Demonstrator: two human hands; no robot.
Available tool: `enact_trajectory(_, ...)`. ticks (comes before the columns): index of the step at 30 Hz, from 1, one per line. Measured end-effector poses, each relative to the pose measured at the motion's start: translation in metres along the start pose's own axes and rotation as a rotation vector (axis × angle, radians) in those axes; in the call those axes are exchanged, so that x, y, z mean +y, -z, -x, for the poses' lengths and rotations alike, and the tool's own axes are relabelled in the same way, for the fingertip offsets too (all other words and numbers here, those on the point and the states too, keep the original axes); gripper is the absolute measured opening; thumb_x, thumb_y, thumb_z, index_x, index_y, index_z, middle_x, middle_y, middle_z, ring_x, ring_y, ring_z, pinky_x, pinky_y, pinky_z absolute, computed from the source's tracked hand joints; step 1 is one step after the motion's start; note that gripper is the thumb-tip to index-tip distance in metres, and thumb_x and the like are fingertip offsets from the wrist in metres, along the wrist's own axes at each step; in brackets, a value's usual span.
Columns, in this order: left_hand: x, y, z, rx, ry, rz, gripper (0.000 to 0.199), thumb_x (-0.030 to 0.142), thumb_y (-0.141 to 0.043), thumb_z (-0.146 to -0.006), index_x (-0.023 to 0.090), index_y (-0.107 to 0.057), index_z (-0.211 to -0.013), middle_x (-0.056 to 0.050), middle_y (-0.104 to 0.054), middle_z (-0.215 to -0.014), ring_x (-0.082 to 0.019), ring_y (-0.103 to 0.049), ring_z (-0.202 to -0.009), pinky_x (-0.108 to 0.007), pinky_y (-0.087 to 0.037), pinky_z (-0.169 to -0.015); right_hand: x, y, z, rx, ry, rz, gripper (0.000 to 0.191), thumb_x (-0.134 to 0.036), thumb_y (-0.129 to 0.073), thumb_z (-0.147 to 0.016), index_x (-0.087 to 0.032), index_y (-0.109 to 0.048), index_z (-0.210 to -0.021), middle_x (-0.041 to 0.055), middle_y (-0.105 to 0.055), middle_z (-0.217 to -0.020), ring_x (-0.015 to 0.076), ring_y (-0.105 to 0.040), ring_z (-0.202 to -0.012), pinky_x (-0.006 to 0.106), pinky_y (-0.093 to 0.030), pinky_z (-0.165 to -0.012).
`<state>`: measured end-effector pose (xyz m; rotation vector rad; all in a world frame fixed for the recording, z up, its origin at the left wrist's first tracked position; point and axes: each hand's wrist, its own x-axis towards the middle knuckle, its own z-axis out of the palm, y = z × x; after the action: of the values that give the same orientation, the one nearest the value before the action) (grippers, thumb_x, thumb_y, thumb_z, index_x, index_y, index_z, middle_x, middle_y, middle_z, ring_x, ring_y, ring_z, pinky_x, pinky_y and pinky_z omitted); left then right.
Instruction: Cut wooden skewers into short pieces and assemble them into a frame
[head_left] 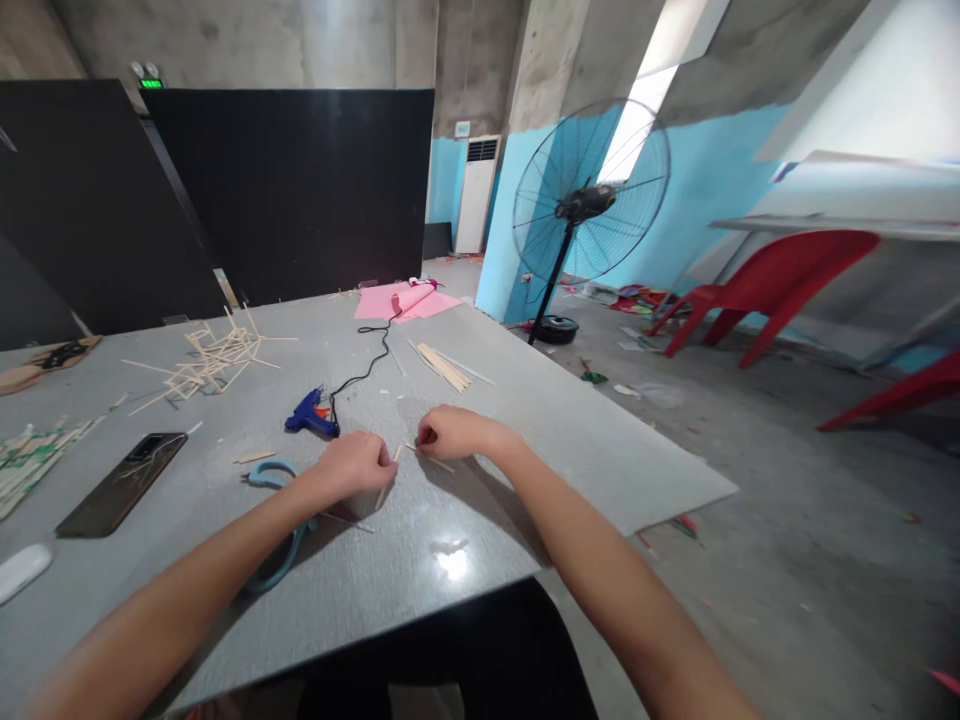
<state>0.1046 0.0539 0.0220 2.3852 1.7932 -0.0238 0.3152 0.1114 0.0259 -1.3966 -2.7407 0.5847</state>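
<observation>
My left hand (358, 464) is closed, pinching a short thin wooden stick (382, 493) just above the grey table. Opposite it, my right hand (453, 433) pinches a second wooden stick (439, 464). The two sticks' upper ends come close together; whether they touch I cannot tell. Under my left forearm lie light-blue-handled scissors (274, 574), partly hidden. A blue hot glue gun (311, 414) rests on its side beyond my left hand. Behind my right hand is a small bundle of wooden sticks (444, 367).
A spiky framework of joined sticks (214, 360) stands at the back left of the table (585, 450). A phone (120, 485) and a white mouse (24, 570) lie at left. Pink paper (427, 303) sits at the far edge. A fan (585, 205) and a red chair (780, 275) stand beyond.
</observation>
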Motion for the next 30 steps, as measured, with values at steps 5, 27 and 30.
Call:
enact_trajectory(5, 0.0003, -0.0006, -0.0003, 0.009, -0.010, 0.010, 0.033, 0.043, -0.057, -0.086, 0.021, -0.080, -0.085, -0.013, -0.079, -0.086, -0.029, -0.073, -0.080, -0.032, -0.040, -0.062, 0.0001, 0.0002, 0.0005, 0.012, 0.024, -0.010, 0.019, -0.021, -0.068, -0.082, -0.020, -0.082, -0.095, 0.0073, -0.081, -0.093, 0.0174, -0.069, -0.077, 0.025, -0.041, -0.061)
enact_trajectory(27, 0.0014, -0.0011, 0.0003, 0.005, 0.000, 0.014, 0.031, 0.044, -0.059, -0.087, 0.021, -0.079, -0.085, -0.012, -0.078, -0.087, -0.027, -0.072, -0.081, -0.032, -0.045, -0.066, -0.0009, -0.0023, -0.0005, 0.044, 0.003, 0.033, 0.019, -0.022, -0.067, -0.081, -0.019, -0.081, -0.094, 0.0081, -0.081, -0.093, 0.0179, -0.068, -0.076, 0.026, -0.038, -0.058)
enact_trajectory(30, 0.0008, -0.0019, -0.0002, 0.006, -0.007, 0.018, 0.031, 0.044, -0.059, -0.087, 0.021, -0.079, -0.085, -0.012, -0.078, -0.086, -0.027, -0.072, -0.081, -0.032, -0.045, -0.067, -0.0003, -0.0028, -0.0008, 0.049, 0.005, 0.030, 0.018, -0.022, -0.068, -0.081, -0.019, -0.081, -0.093, 0.0082, -0.081, -0.093, 0.0185, -0.068, -0.077, 0.026, -0.039, -0.059)
